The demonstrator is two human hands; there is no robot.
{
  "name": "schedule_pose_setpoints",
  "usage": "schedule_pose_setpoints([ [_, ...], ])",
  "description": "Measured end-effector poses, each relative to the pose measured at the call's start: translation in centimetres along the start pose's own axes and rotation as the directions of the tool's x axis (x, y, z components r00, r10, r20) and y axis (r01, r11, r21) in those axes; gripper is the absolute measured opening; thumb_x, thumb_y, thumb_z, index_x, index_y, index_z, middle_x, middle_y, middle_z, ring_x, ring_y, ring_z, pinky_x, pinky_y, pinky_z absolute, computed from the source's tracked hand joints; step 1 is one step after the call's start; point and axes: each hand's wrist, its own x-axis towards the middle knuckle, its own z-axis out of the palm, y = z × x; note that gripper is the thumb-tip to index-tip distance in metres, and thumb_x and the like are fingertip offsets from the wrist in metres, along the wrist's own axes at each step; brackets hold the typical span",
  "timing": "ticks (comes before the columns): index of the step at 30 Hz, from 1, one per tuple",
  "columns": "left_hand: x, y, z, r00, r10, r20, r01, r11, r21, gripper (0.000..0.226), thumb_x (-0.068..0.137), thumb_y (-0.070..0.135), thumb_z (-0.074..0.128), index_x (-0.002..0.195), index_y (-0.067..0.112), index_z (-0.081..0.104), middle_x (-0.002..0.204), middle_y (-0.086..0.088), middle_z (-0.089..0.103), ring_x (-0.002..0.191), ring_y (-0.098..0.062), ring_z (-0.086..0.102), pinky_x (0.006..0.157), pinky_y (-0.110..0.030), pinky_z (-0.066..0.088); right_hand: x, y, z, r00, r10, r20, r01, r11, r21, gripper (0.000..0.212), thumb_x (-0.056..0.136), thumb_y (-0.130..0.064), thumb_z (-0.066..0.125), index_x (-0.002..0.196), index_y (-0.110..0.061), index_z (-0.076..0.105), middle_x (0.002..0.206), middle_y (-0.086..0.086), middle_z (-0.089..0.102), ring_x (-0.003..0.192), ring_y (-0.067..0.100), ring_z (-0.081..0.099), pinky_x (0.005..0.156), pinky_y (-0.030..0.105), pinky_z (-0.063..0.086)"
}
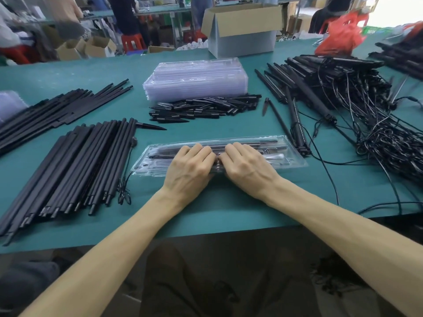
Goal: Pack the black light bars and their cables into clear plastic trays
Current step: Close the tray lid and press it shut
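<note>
**Pressing parts home in the centre tray**

At far left a bundle of black rods point(68, 170) lies well apart from the work. The left hand point(191, 167) sits on the middle of the clear tray point(294, 160), knuckles bent and fingers curled down onto the black pieces lying in its channels. The right hand point(248, 167) mirrors it, the two almost touching. Both thumbs tuck toward the near rim. The fingertips are hidden, so I cannot tell whether each hand pinches a part or only presses on it.

The step looks like seating a bar or its cable in this tray. Next comes even downward pressure, since thin plastic may flex, then a reach rightward for more stock. A loose light bar point(297, 131) lies just beside the tray's right end. The main heap of light bars point(320, 88) and tangled cables point(389, 143) sits further right, well clear of both hands.
</note>
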Motion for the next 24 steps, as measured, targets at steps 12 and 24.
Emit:
schedule_pose_setpoints([
  [12, 0.0, -1.2, 0.6, 0.991, 0.116, -0.060, -0.117, 0.993, -0.010, 0.015, 0.094, 0.012, 0.058, 0.084, 0.007, 0.068, 0.083, -0.008, 0.067, 0.074, -0.029, 0.061, 0.064, -0.041, 0.049, 0.3, 1.4, 0.2, 0.985, -0.170, 0.020, 0.170, 0.984, -0.048, 0.023, 0.095, 0.002, 0.051, 0.076, -0.011, 0.057, 0.074, 0.008, 0.053, 0.063, 0.025, 0.049, 0.056, 0.036, 0.045],
  [24, 0.1, -1.0, 0.3, 0.988, 0.144, -0.061, -0.144, 0.990, -0.003, 0.016, 0.093, 0.011, 0.060, 0.079, 0.008, 0.066, 0.078, -0.008, 0.065, 0.070, -0.029, 0.060, 0.061, -0.041, 0.049, 0.2, 1.0, 0.2, 0.988, -0.157, 0.009, 0.157, 0.987, -0.045, 0.028, 0.097, 0.003, 0.046, 0.074, -0.012, 0.055, 0.072, 0.008, 0.052, 0.062, 0.025, 0.048, 0.054, 0.035, 0.041],
])
